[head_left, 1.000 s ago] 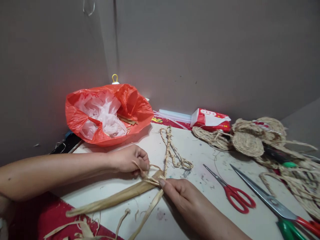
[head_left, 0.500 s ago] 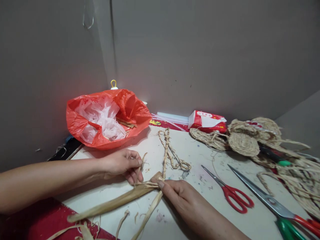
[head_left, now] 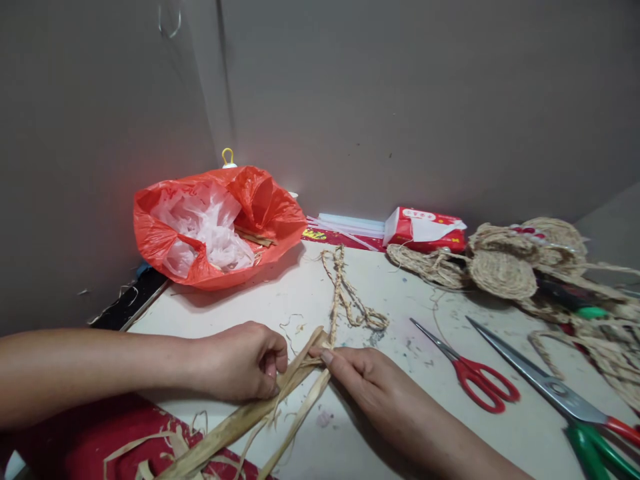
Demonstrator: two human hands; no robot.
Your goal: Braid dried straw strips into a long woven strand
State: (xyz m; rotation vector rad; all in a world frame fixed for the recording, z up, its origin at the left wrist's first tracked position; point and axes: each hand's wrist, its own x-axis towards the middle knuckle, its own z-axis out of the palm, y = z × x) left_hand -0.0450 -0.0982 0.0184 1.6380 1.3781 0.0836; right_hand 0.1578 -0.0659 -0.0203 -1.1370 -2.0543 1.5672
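A thin braided cord [head_left: 336,303] of dried plant fibre lies on the white board [head_left: 280,307], its far part looped. My right hand [head_left: 367,380] pinches the near end of this braid between thumb and fingers, where loose strips fan out. One wide, flat dried strip [head_left: 223,427] runs down to the left from that point; a narrower strip [head_left: 300,420] hangs toward me. Curled fingers of my left hand [head_left: 250,363] close on the wide strip, a short way left of the braid; the fingertips are partly hidden.
Red-handled scissors [head_left: 475,373] and large shears [head_left: 550,387] lie to the right. Behind them are coiled fibre pieces [head_left: 503,273] and a red tissue pack [head_left: 425,230]. At the back left sits a red plastic bag [head_left: 270,213]. Loose scraps [head_left: 175,443] lie at the front left.
My left hand has moved down and toward me, from a thin fibre to the wide strip, with its fingers now curled in. The right hand keeps its pinch. The view has shifted slightly.
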